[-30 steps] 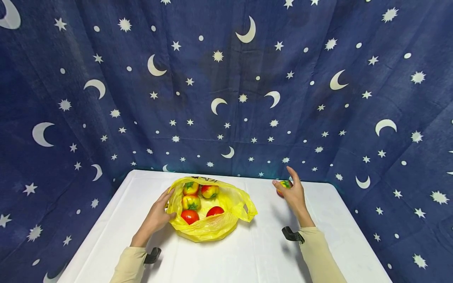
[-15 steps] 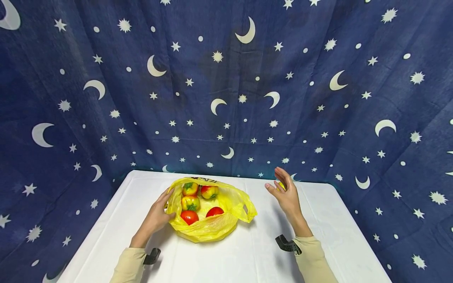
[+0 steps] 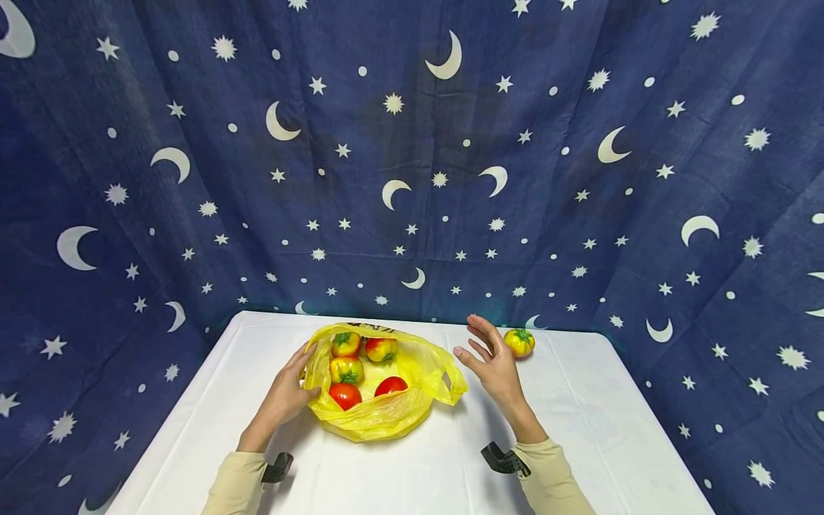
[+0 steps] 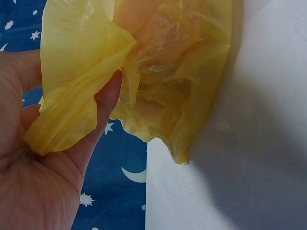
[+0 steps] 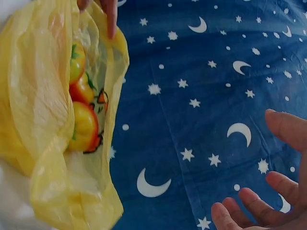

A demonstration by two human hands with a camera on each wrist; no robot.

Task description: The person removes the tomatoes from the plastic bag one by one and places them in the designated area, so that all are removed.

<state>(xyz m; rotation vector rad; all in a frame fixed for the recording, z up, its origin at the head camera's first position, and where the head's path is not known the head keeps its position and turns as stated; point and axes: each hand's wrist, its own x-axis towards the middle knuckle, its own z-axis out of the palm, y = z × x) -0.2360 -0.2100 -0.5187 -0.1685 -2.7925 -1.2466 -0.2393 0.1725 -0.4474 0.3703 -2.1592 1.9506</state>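
Observation:
A yellow plastic bag (image 3: pixel 393 422) lies with its mouth open toward me on the white table. Inside it are several yellow-and-red peppers (image 3: pixel 347 370) with green tops, and two smooth red tomato-like pieces (image 3: pixel 345 395). My left hand (image 3: pixel 286 390) grips the bag's left rim; in the left wrist view a fold of the bag (image 4: pixel 72 115) lies between thumb and fingers. My right hand (image 3: pixel 497 368) hovers right of the bag, fingers spread and holding nothing. Just beyond it, a single yellow-green pepper (image 3: pixel 519 343) sits near the table's back edge.
The white-covered table (image 3: pixel 618 429) ends at a dark blue curtain (image 3: pixel 412 179) with moons and stars, which hangs behind and on both sides. Black wrist mounts (image 3: pixel 505 458) jut from both forearms.
My right hand has moved left, away from the pepper at the back right and toward the bag, leaving that pepper on the table in full view. The left hand and bag stay put.

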